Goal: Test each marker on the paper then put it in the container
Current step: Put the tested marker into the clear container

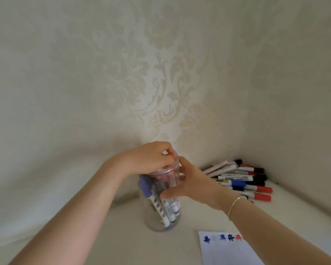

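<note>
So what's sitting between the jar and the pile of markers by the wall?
In the head view, only the right hand, gripping the jar; the marker pile lies just beyond it.

Markers in jar [165, 208]: dark printing runs along the white barrels, too blurred to read.
Marker pile [241, 181]: small printed labels on the barrels, none legible.
Paper [227, 249]: blue, black and red test scribbles, no words or numbers.

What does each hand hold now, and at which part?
Right hand grips the clear jar at its upper side wall. Left hand pinches a red-capped marker at the jar's mouth.
</note>
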